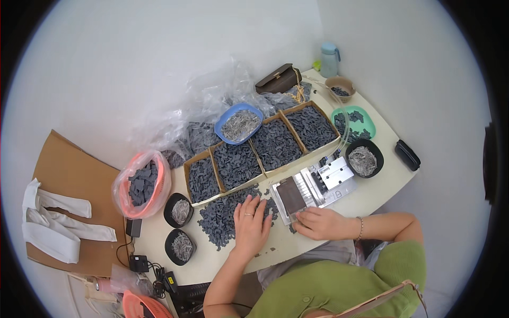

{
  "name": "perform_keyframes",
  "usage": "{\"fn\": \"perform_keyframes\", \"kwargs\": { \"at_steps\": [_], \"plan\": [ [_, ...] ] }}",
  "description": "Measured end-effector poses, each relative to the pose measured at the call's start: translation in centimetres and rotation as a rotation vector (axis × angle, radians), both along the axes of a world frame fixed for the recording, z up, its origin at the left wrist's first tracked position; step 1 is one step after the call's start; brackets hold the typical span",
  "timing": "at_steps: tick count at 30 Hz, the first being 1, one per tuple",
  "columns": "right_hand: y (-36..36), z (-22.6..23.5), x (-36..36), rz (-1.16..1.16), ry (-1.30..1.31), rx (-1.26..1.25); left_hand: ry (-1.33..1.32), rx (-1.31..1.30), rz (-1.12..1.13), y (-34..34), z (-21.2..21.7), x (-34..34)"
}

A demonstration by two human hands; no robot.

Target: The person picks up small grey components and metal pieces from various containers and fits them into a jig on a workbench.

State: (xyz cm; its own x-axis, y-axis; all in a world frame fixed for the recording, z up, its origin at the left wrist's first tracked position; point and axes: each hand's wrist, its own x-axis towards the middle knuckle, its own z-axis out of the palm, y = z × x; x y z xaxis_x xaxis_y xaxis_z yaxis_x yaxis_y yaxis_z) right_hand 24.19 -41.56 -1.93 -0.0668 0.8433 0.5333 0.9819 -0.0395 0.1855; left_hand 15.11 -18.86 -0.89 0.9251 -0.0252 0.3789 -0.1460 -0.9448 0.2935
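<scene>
My left hand [251,226] rests at the right part of a loose pile of small dark grey plastic pieces [216,222], its fingers stretched out and somewhat apart, a ring on one. Nothing shows in its grasp. Just to its right sits a metal fixture [316,183] with a silver block and thin tubing. A flat brown block [291,195] lies on the fixture's left end. At that block's near corner, my right hand [322,223] has its fingers drawn together. Whatever they hold, if anything, is hidden.
Behind the pile stands a divided cardboard box [260,159] full of grey pieces, with a blue tray [238,123] of metal pins on it. Black bowls of pins [179,210] [364,160] flank the work area. A pink basket [142,185] and green tray [353,123] hold grey pieces.
</scene>
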Motion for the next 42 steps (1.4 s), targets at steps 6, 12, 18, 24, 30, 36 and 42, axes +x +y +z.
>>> {"fn": "perform_keyframes", "kwargs": {
  "at_steps": [6, 12, 18, 24, 30, 36, 42],
  "plan": [
    [2.3, 2.2, 5.8, -0.064, 0.242, 0.265, -0.036, 0.037, -0.192, -1.7, -1.9, 0.1],
    [8.2, 3.2, 12.9, -0.242, 0.868, 0.191, -0.087, 0.343, -0.151, -5.6, -1.6, 2.1],
    [4.8, 3.8, 16.8, -0.233, 0.780, 0.053, 0.136, 0.405, -0.155, -5.9, -1.1, 3.3],
    [1.0, 2.2, 22.0, -0.583, 0.628, -0.012, -0.084, 0.034, -0.111, -1.0, 2.2, 5.8],
    [2.5, 0.1, 22.0, -0.600, 0.349, -0.058, -0.449, -0.206, 0.398, 10.9, 8.3, 5.4],
    [3.5, 0.6, 21.9, -0.607, 0.254, -0.087, -0.565, 0.536, 0.714, 24.5, 6.5, 3.3],
    [2.9, 1.0, 21.3, -0.540, 0.324, 0.077, -0.088, 0.189, 0.316, 17.8, 0.8, 6.7]
  ]
}}
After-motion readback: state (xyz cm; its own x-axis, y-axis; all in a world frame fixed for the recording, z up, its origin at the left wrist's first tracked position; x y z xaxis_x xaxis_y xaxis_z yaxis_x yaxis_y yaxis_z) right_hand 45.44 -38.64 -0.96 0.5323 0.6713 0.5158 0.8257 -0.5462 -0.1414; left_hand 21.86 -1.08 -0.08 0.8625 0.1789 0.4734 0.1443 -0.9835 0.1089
